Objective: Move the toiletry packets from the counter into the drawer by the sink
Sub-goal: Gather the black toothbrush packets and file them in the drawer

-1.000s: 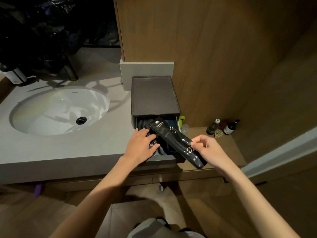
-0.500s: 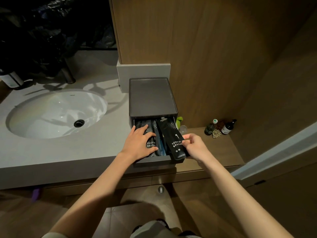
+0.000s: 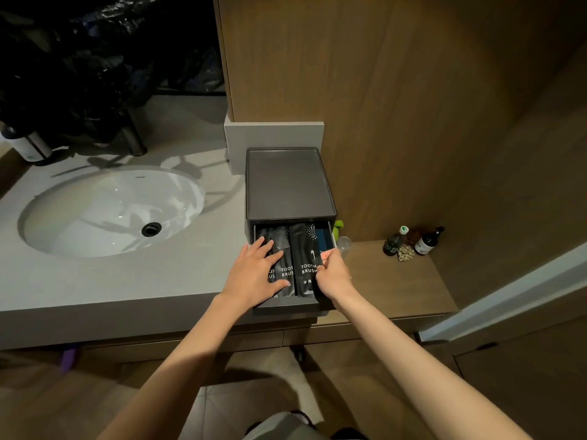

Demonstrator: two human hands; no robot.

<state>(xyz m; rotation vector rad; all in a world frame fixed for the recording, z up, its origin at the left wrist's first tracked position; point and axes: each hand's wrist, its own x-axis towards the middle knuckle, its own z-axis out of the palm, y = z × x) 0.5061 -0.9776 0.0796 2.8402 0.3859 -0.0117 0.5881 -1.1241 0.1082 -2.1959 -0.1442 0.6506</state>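
A dark grey drawer box point(image 3: 289, 182) stands on the counter right of the sink, its drawer point(image 3: 292, 304) pulled out toward me. Several black toothbrush packets lie side by side inside. My left hand point(image 3: 254, 274) rests flat with spread fingers on the left packets point(image 3: 286, 265). My right hand point(image 3: 333, 274) pinches the right edge of the rightmost black packet point(image 3: 306, 258), which lies flat in the drawer. A blue packet point(image 3: 323, 238) shows at the drawer's back right.
The white oval sink point(image 3: 111, 211) sits left in the grey counter point(image 3: 127, 281). Right of the drawer box a lower wooden shelf point(image 3: 390, 281) carries small bottles point(image 3: 413, 242), a clear cup point(image 3: 343, 244) and a green item point(image 3: 338, 225). A wood panel wall rises behind.
My right hand has brought the black packet from above the drawer's front down into the drawer, where it now lies flat. My left hand stayed on the left packets.
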